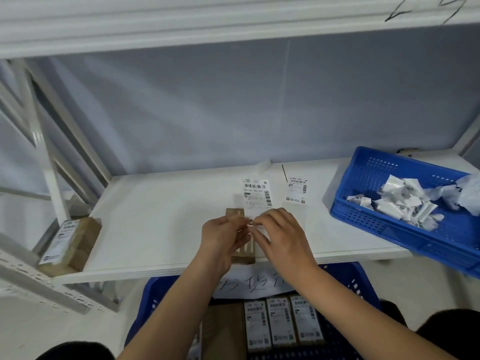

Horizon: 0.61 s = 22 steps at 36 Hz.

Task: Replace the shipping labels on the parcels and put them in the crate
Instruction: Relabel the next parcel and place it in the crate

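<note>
Frame centre: left hand (222,236) and right hand (279,231) pinch a label (255,194) over a small brown parcel (240,239) on the shelf (155,216). Judged midway: three labelled parcels (283,320) sit in the bottom crate (153,302); one parcel (71,245) waits at left.

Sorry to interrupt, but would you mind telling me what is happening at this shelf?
A person is relabelling small parcels. Both hands, the left hand and the right hand, work on a label over a brown parcel at the shelf's front edge. Another label lies behind. A blue tray holds crumpled paper scraps, and labelled parcels already sit in the crate below.
</note>
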Each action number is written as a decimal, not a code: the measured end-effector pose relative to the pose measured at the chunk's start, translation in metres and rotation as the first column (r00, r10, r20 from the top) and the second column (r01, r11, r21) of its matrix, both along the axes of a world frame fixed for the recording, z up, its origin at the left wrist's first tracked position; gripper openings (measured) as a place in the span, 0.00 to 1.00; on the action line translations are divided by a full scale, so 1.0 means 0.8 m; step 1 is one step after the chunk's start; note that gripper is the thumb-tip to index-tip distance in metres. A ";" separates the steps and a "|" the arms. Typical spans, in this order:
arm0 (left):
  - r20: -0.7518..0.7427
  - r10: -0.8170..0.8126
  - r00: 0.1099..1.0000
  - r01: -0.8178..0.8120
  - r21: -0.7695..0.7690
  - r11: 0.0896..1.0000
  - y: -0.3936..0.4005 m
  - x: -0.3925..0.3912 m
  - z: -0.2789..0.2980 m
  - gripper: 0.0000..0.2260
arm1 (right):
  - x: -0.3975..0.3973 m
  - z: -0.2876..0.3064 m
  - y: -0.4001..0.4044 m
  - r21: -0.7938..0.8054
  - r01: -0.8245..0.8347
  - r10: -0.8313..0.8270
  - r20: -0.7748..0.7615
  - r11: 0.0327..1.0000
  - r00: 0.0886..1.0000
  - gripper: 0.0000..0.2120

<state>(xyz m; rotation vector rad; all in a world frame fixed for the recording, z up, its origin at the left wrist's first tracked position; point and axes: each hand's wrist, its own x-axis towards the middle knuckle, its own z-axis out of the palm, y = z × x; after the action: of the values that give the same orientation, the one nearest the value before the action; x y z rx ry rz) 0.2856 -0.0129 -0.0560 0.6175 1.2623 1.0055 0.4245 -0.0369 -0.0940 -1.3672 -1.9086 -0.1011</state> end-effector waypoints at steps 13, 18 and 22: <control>-0.255 0.014 0.967 0.023 0.141 0.990 -0.048 -0.041 0.008 0.04 | 0.001 0.019 -0.041 -0.463 -0.025 -0.214 -0.456 0.886 0.864 0.06; -0.313 -0.149 0.938 0.189 0.102 0.977 -0.064 -0.051 0.009 0.03 | 0.015 0.030 -0.034 -0.677 -0.326 -0.476 -0.712 0.660 0.516 0.11; -0.244 -0.158 0.957 0.169 0.027 0.985 -0.071 -0.050 0.004 0.04 | 0.019 0.033 -0.049 -0.638 -0.522 -0.585 -0.757 0.566 0.290 0.11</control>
<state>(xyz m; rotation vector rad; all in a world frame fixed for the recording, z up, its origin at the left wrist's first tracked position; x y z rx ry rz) 0.2458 -0.0701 -0.0529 0.8877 1.3771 0.8425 0.4395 -0.0757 -0.0675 -1.4173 -0.6603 1.5661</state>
